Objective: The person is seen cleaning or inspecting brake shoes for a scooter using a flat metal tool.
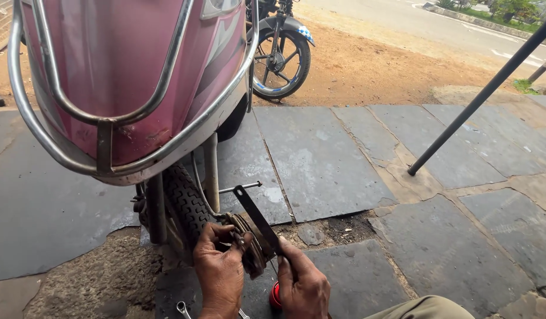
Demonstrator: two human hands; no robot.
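Brake assembly: round, grimy metal part at the foot of the scooter's front wheel, low in the view, just above the paving.
Flat black lever arm: rises at a slant from the assembly; a thin rod juts sideways near its top.
Left hand: fingers curled narrowly round the assembly's near edge, holding it.
Right hand: closed on the lower end of the lever arm.
Red round object: partly hidden beneath the right hand; kind not discernible.
Spanner: lies on the ground beside the left wrist.
Pink scooter: chrome guard rails across the front.
Slate paving, motorcycle wheel, slanted dark pole beyond.
Containers: none visible.
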